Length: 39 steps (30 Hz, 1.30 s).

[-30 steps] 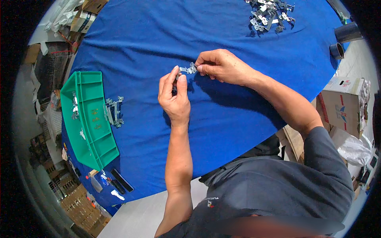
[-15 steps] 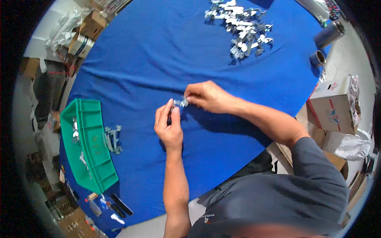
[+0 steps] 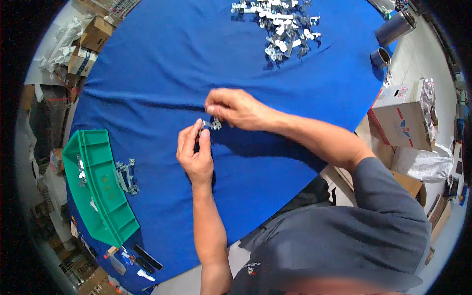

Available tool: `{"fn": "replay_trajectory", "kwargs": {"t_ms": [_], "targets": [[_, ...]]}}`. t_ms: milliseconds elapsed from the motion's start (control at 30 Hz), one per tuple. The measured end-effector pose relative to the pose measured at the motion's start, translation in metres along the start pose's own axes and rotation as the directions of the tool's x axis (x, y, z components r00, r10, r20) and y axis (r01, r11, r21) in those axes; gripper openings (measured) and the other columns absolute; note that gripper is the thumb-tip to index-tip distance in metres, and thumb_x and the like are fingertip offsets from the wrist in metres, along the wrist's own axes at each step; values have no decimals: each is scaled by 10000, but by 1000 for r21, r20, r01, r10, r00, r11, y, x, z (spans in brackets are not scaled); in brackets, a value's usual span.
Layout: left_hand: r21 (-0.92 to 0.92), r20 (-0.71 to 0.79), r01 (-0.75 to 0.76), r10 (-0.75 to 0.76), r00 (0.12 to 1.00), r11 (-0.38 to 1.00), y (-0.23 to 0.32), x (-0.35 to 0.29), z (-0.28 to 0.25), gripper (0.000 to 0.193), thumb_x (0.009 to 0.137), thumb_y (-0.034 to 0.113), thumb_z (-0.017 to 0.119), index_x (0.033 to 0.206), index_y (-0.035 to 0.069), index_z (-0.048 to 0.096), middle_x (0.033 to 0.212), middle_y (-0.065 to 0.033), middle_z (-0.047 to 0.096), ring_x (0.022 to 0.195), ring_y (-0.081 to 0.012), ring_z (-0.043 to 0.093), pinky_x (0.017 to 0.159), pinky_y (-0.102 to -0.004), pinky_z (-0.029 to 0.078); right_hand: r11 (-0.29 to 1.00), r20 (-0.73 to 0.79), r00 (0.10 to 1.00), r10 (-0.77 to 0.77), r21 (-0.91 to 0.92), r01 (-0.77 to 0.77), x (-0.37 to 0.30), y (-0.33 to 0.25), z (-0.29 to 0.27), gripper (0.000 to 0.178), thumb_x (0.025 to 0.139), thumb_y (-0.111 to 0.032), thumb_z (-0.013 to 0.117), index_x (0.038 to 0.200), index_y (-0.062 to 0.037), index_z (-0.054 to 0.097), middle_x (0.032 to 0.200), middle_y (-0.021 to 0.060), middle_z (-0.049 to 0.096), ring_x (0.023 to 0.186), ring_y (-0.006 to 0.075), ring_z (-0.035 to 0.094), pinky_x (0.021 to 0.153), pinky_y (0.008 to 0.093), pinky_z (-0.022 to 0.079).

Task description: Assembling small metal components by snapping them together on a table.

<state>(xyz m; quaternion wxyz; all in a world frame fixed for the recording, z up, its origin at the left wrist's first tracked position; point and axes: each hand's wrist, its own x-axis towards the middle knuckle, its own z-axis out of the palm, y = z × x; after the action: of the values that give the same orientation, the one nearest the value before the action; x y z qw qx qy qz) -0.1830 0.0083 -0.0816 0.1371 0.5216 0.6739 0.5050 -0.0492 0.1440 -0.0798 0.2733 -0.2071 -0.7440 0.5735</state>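
Note:
My left hand (image 3: 195,160) is closed on a small shiny metal part (image 3: 211,125), pinched between thumb and fingers above the middle of the blue cloth. The part's far end sticks out to the right of the fingertips. Just above that end is my right hand (image 3: 237,109), its thumb and fingers pinched together. Whether anything sits in that pinch is hidden. Similar small metal and dark parts (image 3: 281,32) lie in a loose pile at the far side of the table. A few more long metal parts (image 3: 128,177) lie in a row to the left.
A green plastic bin (image 3: 109,195) with a few small pieces in it stands at the left. Near the table's front left lie a black strip (image 3: 148,257) and small tools. Two metal cups, one a tall cylinder (image 3: 395,28), are at the far right; a cardboard box (image 3: 399,115) stands beyond the right edge.
My right fingertips have come up off the end of the metal part. My left hand keeps its hold. The whole view has shifted slightly, so most things appear further left.

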Motion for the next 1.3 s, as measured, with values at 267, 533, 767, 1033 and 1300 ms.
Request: {"fn": "replay_trajectory", "kwargs": {"t_ms": [267, 533, 767, 1033, 1300], "targets": [[-11, -187, 40, -42, 981, 999, -5, -2, 1, 243, 941, 60, 634, 1163, -34, 667, 1012, -77, 650, 906, -145, 601, 801, -277, 490, 985, 147, 974, 173, -18, -172, -1, -7, -4, 196, 910, -152, 582, 967, 21, 655, 770, 116, 695, 668, 179, 670, 604, 341, 528], [-21, -183, 3, -6, 983, 1000, -9, -1, 2, 249, 914, 40, 658, 1156, -19, 674, 1004, -77, 644, 836, -132, 586, 727, -255, 479, 995, 169, 983, 77, -72, -65, -4, -3, -3, 178, 929, -140, 582, 1012, 12, 626, 782, 59, 660, 619, 115, 569, 579, 289, 480], [-46, -185, 19, -27, 982, 999, -8, -1, 0, 235, 920, 34, 646, 1147, -20, 680, 1020, -74, 648, 878, -131, 599, 775, -259, 485, 996, 159, 986, 58, -80, -46, -3, 1, -1, 176, 922, -133, 603, 1014, 16, 626, 806, 63, 660, 642, 118, 579, 591, 295, 490], [-56, -189, 15, -26, 982, 998, -3, -1, 2, 221, 927, 47, 645, 1135, -13, 691, 1016, -71, 659, 902, -126, 608, 795, -255, 485, 991, 119, 987, 112, -91, -101, -3, 0, -5, 169, 934, -142, 608, 1006, 10, 628, 793, 50, 653, 654, 106, 566, 592, 281, 476], [-52, -166, 13, -21, 986, 999, 1, 1, 2, 225, 913, 50, 659, 1127, -12, 693, 994, -76, 655, 862, -134, 610, 757, -258, 487, 990, 132, 985, 112, -105, -98, -1, 0, -5, 159, 934, -132, 611, 998, 13, 621, 767, 39, 636, 640, 99, 547, 581, 275, 462]]}}
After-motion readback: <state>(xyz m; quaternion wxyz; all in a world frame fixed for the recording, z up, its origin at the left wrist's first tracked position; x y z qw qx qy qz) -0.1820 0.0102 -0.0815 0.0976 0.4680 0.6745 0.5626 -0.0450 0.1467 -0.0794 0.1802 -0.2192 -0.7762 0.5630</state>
